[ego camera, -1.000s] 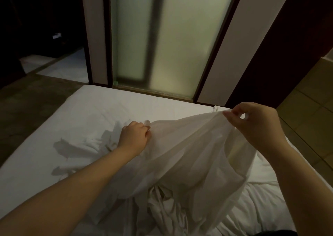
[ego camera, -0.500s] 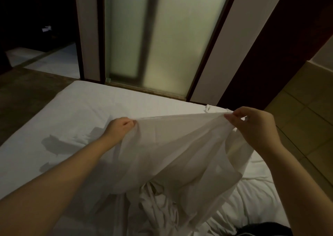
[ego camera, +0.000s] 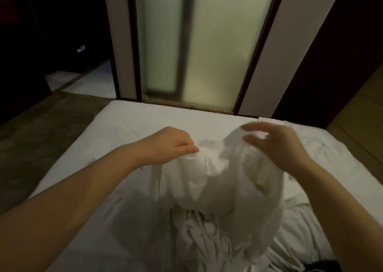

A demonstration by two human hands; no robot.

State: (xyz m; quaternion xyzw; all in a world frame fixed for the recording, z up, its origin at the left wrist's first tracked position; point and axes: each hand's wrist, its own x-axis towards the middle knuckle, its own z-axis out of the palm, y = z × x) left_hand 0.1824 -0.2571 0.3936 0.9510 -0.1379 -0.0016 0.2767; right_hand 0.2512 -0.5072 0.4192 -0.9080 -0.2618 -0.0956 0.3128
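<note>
Holding up a white sheet (ego camera: 217, 184) over the bed (ego camera: 128, 126), the person has both arms stretched out in front. The left hand (ego camera: 172, 145) is on the left side of the raised part. Its fingers (ego camera: 191, 148) lie close together and pinch the top edge of the sheet. The right hand (ego camera: 279, 147) is at the other side of the raised part, near the far right corner of the bed. It is blurry — its fingers (ego camera: 251, 128) are spread a bit and bent, with white cloth showing between them, but I cannot tell if they grip the sheet or only touch it.

Between the two hands the sheet sags in a soft dip. From there it hangs down like a tent toward the person. Its lower part lies in a crumpled, twisted heap on the bed, near the bottom middle of the view.

The bed is covered in white, smooth on the left and wrinkled on the right. Past its far edge stands a frosted glass door (ego camera: 217, 43) with a dark frame, glowing a pale green. A dull brown floor (ego camera: 41, 126) lies to the left of the bed — yellowish tiles (ego camera: 362, 110) lie to the right.
</note>
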